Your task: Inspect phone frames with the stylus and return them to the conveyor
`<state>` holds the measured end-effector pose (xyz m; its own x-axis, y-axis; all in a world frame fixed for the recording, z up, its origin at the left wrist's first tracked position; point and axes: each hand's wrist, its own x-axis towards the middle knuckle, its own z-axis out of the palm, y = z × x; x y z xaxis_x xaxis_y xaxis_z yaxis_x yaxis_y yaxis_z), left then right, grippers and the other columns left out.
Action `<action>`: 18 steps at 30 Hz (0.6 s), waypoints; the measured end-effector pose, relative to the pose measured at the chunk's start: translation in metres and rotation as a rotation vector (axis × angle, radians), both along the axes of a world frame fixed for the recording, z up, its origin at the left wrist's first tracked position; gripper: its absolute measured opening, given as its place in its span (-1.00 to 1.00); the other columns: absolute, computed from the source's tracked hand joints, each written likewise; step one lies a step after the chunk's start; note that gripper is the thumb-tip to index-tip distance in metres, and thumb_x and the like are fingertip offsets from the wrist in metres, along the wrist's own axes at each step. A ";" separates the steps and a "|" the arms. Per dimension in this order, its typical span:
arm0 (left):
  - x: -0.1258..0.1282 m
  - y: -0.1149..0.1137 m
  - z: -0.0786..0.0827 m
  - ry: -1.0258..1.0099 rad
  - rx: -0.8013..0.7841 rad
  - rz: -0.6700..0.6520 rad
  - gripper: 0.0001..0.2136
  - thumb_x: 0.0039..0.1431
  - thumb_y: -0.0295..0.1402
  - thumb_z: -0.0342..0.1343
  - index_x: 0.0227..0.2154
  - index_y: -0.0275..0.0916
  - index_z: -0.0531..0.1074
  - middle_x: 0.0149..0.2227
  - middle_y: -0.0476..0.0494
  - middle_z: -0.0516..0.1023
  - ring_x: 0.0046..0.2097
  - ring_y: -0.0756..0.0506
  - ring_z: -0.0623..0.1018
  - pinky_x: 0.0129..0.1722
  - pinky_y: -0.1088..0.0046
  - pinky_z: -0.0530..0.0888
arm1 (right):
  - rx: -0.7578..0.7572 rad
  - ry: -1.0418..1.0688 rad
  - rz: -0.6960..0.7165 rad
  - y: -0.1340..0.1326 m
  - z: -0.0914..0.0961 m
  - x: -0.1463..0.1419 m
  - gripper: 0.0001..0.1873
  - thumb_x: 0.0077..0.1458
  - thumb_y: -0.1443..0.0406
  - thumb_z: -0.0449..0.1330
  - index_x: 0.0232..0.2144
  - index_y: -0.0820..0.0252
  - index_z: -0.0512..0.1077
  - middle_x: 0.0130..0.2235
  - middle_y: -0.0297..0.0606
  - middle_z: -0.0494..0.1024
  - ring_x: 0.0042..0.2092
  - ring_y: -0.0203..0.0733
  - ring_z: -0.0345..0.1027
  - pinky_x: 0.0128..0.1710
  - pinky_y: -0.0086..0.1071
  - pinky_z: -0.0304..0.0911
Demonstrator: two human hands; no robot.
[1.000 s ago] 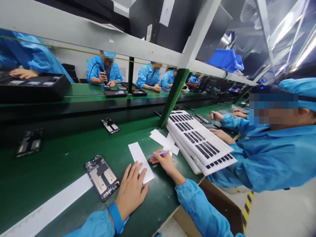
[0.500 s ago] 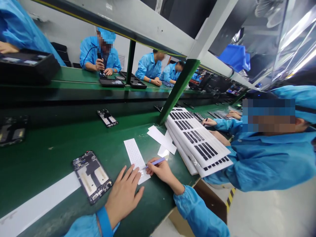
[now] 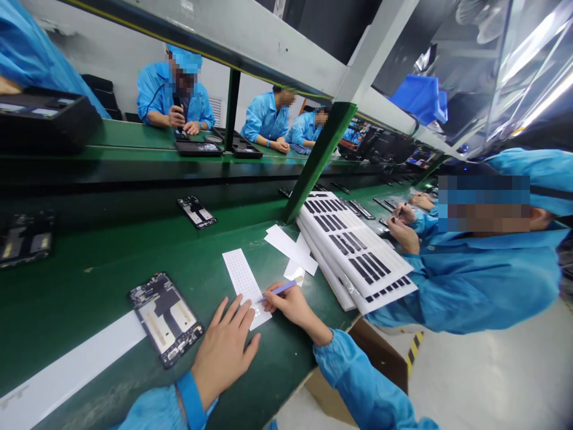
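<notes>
My left hand (image 3: 228, 346) lies flat with fingers spread, its fingertips on the lower part of a white sticker sheet (image 3: 239, 269) printed with rows of small marks. In my right hand (image 3: 286, 304) is a slim purple stick-like tool (image 3: 285, 286), pinched between the fingers, its tip down at the sheet. Whether it is a pen or tweezers I cannot tell. Left of my left hand rests an opened phone (image 3: 166, 319) with its circuit boards and pale inner plate showing. It overlaps the end of a long white strip (image 3: 80, 367).
Loose white paper pieces (image 3: 293, 251) lie beyond my right hand. A stack of white sheets with black strips (image 3: 353, 245) stands by the green post (image 3: 320, 161). More opened phones (image 3: 196, 212) lie on the green bench (image 3: 111, 251). A co-worker (image 3: 483, 275) sits at right, above a cardboard box (image 3: 380, 358).
The view has shifted slightly. My hands keep nearly the same place on the sheet. The co-worker at right has brought both hands up together over the bench.
</notes>
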<state>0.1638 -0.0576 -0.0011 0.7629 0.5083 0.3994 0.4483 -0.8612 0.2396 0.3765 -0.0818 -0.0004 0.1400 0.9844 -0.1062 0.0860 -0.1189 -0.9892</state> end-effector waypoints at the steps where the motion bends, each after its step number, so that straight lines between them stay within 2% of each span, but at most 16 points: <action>1: 0.000 0.000 0.000 0.000 0.000 -0.001 -0.65 0.26 -0.22 -0.01 0.03 -0.24 0.43 0.13 -0.19 0.44 0.21 -0.26 0.34 0.24 0.03 0.19 | -0.001 0.003 0.002 0.000 0.000 0.000 -0.58 0.01 0.00 0.32 -0.40 0.28 0.49 -0.47 -0.21 0.59 -0.48 -0.23 0.49 -0.46 -0.42 0.40; 11: 0.001 -0.001 0.001 -0.014 -0.003 0.010 -0.66 0.26 -0.24 -0.01 0.01 -0.25 0.44 0.13 -0.20 0.45 0.21 -0.26 0.34 0.26 0.03 0.16 | 0.000 0.014 0.000 0.001 0.000 0.000 -0.59 0.00 0.01 0.33 -0.38 0.29 0.50 -0.45 -0.19 0.61 -0.48 -0.25 0.48 -0.44 -0.41 0.40; 18: 0.000 0.001 -0.001 -0.005 0.000 0.010 -0.66 0.25 -0.25 0.01 0.02 -0.25 0.43 0.12 -0.18 0.46 0.21 -0.26 0.34 0.25 0.04 0.17 | -0.019 0.078 -0.035 0.001 0.002 -0.001 -0.54 -0.09 -0.01 0.38 -0.39 0.30 0.51 -0.47 -0.18 0.61 -0.48 -0.20 0.50 -0.43 -0.38 0.42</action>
